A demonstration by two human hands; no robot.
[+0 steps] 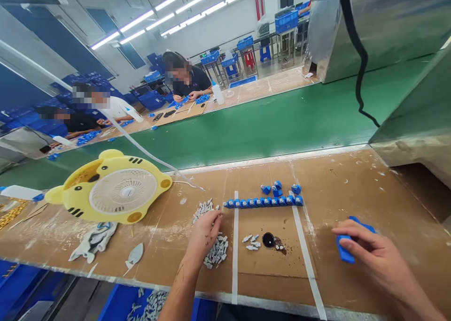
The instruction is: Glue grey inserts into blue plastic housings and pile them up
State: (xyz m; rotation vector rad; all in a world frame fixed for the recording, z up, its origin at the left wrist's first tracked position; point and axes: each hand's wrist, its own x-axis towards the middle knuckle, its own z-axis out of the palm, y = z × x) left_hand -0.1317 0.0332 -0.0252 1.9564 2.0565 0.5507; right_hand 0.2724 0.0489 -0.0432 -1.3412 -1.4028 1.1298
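Observation:
My left hand (206, 232) is closed, thumb and fingertips together, at a pile of small grey parts (216, 253). Whatever its fingertips pinch is too small to make out. At the right, my right hand (375, 253) curls over a blue piece (346, 255), thumb against it; the palm hides much of its shape. A row of small blue parts (262, 202) with pale tops stands along the cardboard, and a few more blue parts (276, 186) sit behind it. In front lie several loose grey parts (252, 242) beside a small round cup of dark liquid (268, 240).
A yellow animal-shaped fan (123, 189) lies at the left, near a glove (93, 241) and a white bottle (21, 192). Beyond the bench runs a green conveyor belt (246, 135). Several people work across it. A blue bin of grey parts (151, 307) is below the bench edge.

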